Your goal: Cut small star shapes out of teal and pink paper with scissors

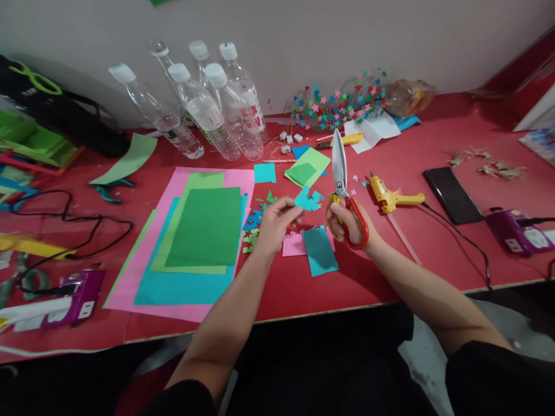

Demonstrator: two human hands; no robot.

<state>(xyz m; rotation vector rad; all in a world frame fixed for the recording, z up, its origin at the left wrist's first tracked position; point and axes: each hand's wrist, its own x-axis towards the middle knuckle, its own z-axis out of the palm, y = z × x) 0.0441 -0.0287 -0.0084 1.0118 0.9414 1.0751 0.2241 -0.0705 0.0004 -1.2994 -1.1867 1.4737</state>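
Note:
My right hand [347, 222] is wrapped round the red and yellow handles of the scissors [339, 162], whose blades point up, away from me. My left hand [281, 222] pinches a small blue paper piece [306, 199] between thumb and fingers, just left of the scissors. Below my hands lie a teal paper rectangle [319, 252] and a pink paper piece [294, 244], partly overlapping. Small blue and green cut scraps [252, 220] lie beside my left hand, partly hidden by it.
Stacked coloured sheets [203, 225] lie at the left. Plastic bottles [236, 110] stand by the wall, near a cluster of paper stars [338, 104]. A yellow glue gun [392, 198], a phone [452, 195] and a purple power socket [518, 231] are at the right.

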